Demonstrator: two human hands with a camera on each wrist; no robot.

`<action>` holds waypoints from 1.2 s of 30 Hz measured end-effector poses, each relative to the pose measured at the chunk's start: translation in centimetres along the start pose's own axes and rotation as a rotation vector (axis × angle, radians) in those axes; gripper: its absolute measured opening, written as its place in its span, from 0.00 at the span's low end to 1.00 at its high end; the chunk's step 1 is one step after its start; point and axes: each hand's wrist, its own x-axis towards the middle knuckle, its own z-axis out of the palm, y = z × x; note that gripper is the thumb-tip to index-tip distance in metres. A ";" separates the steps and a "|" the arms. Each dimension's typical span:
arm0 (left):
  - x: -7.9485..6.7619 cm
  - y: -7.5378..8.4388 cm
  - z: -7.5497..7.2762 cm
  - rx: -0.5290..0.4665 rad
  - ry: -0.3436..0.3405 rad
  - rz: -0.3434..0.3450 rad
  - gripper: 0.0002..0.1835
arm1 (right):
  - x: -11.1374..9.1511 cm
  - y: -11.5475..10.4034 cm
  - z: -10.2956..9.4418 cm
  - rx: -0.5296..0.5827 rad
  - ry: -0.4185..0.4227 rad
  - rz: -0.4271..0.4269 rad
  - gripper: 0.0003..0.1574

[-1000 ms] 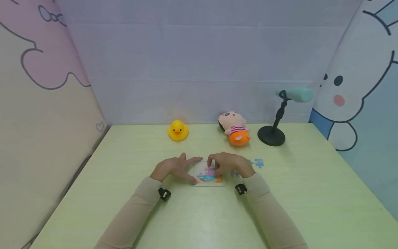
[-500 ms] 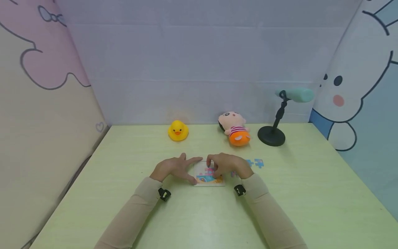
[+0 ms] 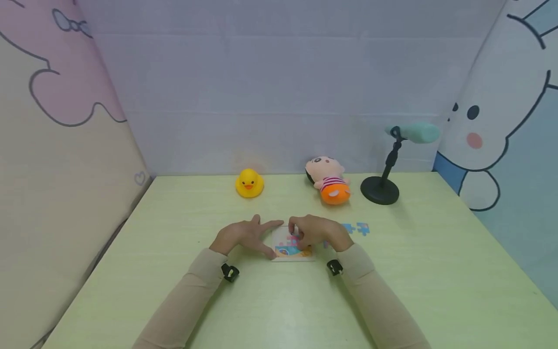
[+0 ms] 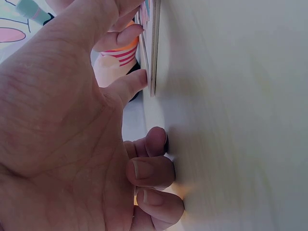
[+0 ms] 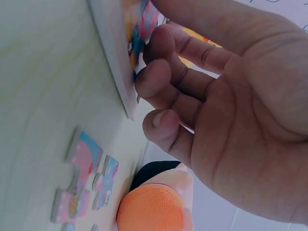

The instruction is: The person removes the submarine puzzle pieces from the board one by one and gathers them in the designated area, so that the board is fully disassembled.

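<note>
A pale green counter [image 3: 279,305] spreads between a light backdrop [image 3: 279,72] and side walls with cartoon drawings. Along the far side sit a yellow duck [image 3: 249,183], a soft doll [image 3: 330,180] in orange shorts and a black stand [image 3: 380,190] bearing a mint-green cylinder [image 3: 419,132]. Both beige-sleeved forearms slant inward from the near edge, wrists above the counter. The left hand [image 3: 246,236] spans the left side of the puzzle board [image 3: 281,234], thumb at the near corner, index finger at the far one; its grip is widely spread and simply steadies the board, other fingers resting on the counter. The right hand [image 3: 319,230] arches over the board, its grip narrowed, thumb and curled fingers pinching a pink puzzle piece [image 5: 149,21] (its outline is partly hidden by the fingers). Loose pieces [image 3: 363,228] lie beyond the right wrist, near the doll but apart from it. The board lies flat, well inside every counter edge, with a broad stretch of counter towards the person and on either side
</note>
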 end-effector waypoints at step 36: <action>0.2 0.1 0.2 0.016 0.009 -0.001 0.52 | -1.0 1.3 -1.3 0.075 0.035 -0.125 0.03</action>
